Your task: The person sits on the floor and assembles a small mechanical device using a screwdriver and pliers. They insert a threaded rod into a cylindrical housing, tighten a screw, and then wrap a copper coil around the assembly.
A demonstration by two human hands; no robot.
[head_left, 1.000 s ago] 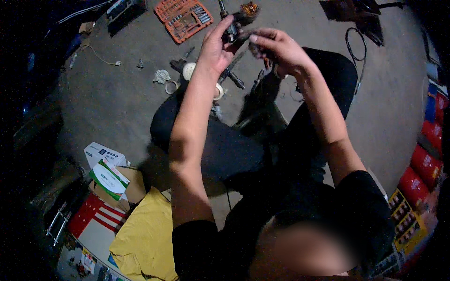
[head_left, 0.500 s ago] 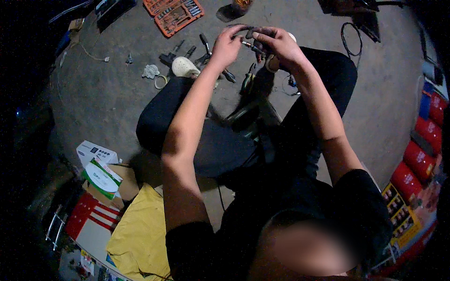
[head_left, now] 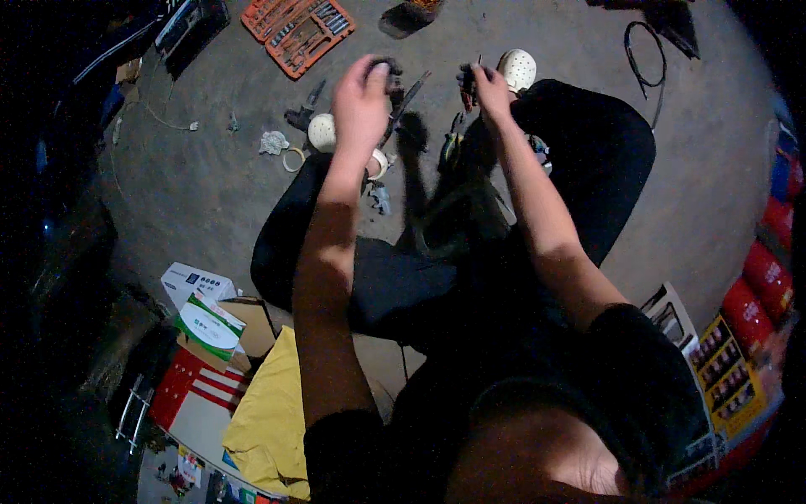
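My left hand [head_left: 361, 105] is raised over the floor with its fingers curled. Dark shapes at its fingertips blur together, so what it grips cannot be made out. Just right of it runs a long dark tool [head_left: 410, 99], partly hidden by the hand; whether it is held or lies on the floor is unclear. My right hand [head_left: 491, 88] is closed in a pinch beside a white clog [head_left: 518, 69]. A thin rod shows above its fingertips, with something small and dark next to them. Pliers with yellow-green handles [head_left: 451, 153] lie between my legs.
An open orange tool case [head_left: 311, 38] lies at the far left. Near the left clog [head_left: 321, 132] are a dark gun-shaped tool [head_left: 300, 116], crumpled plastic [head_left: 273, 143] and a tape roll [head_left: 294, 160]. Coiled black cable [head_left: 645, 55] is far right; boxes [head_left: 210, 323] stand near left.
My hands were together over a small dark part; they have moved apart, the left one to the left and nearer. The view has shifted slightly.
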